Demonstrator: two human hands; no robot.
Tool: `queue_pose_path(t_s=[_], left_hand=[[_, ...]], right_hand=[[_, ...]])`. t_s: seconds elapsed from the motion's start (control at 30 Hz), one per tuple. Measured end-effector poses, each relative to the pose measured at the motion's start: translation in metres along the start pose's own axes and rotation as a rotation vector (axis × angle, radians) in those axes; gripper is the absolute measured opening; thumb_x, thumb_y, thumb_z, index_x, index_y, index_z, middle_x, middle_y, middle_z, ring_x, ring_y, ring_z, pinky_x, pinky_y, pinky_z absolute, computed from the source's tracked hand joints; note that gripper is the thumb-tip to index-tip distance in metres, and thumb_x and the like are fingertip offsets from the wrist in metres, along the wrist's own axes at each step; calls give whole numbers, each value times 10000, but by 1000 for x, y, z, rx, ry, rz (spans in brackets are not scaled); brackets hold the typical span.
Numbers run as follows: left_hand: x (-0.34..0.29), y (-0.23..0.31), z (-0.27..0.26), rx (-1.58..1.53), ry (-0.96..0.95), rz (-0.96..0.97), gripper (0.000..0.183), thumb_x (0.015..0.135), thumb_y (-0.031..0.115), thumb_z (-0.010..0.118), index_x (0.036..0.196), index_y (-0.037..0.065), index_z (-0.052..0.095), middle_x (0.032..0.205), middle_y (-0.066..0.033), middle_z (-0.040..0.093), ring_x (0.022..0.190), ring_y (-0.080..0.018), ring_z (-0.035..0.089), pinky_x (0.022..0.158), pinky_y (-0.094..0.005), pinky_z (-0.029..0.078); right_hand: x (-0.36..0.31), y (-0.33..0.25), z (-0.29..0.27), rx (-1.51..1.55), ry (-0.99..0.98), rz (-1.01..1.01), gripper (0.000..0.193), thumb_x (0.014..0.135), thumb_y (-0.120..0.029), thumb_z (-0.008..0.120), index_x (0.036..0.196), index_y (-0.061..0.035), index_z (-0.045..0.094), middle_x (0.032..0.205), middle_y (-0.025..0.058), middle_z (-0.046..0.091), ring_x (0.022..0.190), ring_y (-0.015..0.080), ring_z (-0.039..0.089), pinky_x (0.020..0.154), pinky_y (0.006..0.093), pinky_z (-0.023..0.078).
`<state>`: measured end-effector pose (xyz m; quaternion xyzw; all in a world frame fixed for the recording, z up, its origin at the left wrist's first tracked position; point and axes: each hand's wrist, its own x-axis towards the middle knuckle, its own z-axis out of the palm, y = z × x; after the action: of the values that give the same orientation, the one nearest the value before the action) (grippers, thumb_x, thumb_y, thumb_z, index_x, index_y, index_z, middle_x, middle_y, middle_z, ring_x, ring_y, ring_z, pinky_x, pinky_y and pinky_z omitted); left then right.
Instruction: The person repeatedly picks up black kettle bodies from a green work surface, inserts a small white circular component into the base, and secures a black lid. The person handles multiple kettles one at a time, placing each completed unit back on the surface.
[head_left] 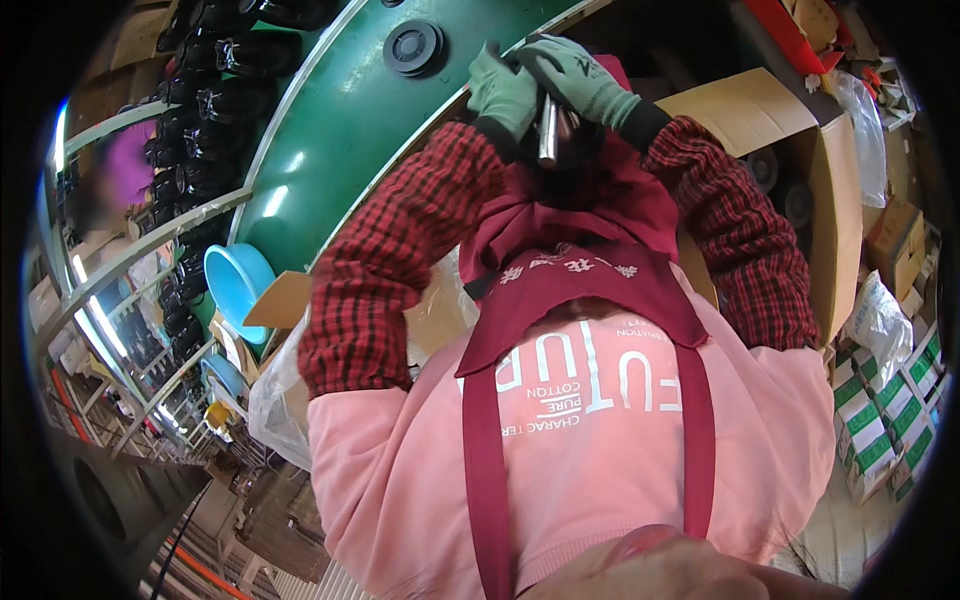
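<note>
Metal rod [547,130] clasped between left hand [503,92], right hand [575,78].

Green conveyor belt [340,120], metal racks [130,260], cardboard boxes [830,200], stacked green-and-white cartons [880,420]

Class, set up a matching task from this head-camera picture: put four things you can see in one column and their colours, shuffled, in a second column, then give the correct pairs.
Things:
1. gloves on both hands
2. bowl at the left
3. sleeve covers on the forearms
4. rod held between the hands

Colours:
A. red and black check
B. shiny silver
C. grey-green
D. light blue

Pairs: 1-C, 2-D, 3-A, 4-B
</note>
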<state>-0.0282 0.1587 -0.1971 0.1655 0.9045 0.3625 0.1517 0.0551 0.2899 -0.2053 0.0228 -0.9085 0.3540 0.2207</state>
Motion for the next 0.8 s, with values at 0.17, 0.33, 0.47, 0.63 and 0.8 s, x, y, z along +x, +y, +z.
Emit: queue_pose_path(t_s=[0.17,0.33,0.47,0.63,0.8], left_hand=[[-15,0,-66,-281,-692,-300,354,905,342,705,1002,2,717,901,-68,723,784,-165,682,670,-294,532],[-24,42,-69,470,-774,-320,719,731,398,828,1283,-13,619,1195,-188,687,1152,-296,672,945,-376,549],[-47,49,-49,552,-430,-303,791,752,410,827,1350,-18,535,1318,-195,617,1250,-330,617,1007,-411,528],[-61,64,-40,652,-368,-299,655,855,386,708,1346,-8,530,1314,-230,615,1262,-352,610,1011,-432,527],[-72,98,-38,608,-378,-380,694,887,418,668,1362,-52,480,1381,-280,543,1289,-432,563,1072,-463,482]], right_hand=[[20,-8,12,-306,-254,-113,289,929,-226,591,1187,-100,632,1116,127,652,1132,304,617,996,433,475],[28,-30,31,-278,-229,-94,278,958,-241,562,1188,-108,643,1063,115,699,1075,314,650,964,448,484],[23,-15,30,-335,-209,-206,256,995,-239,526,1170,-106,658,1028,110,712,1041,331,668,936,448,501],[25,-9,20,-208,-278,-160,391,1057,-301,408,1014,-59,712,908,161,732,920,376,694,883,451,520],[9,8,18,-88,-84,-230,405,1049,-331,421,1024,-49,711,1021,156,722,1000,363,660,940,456,497]])
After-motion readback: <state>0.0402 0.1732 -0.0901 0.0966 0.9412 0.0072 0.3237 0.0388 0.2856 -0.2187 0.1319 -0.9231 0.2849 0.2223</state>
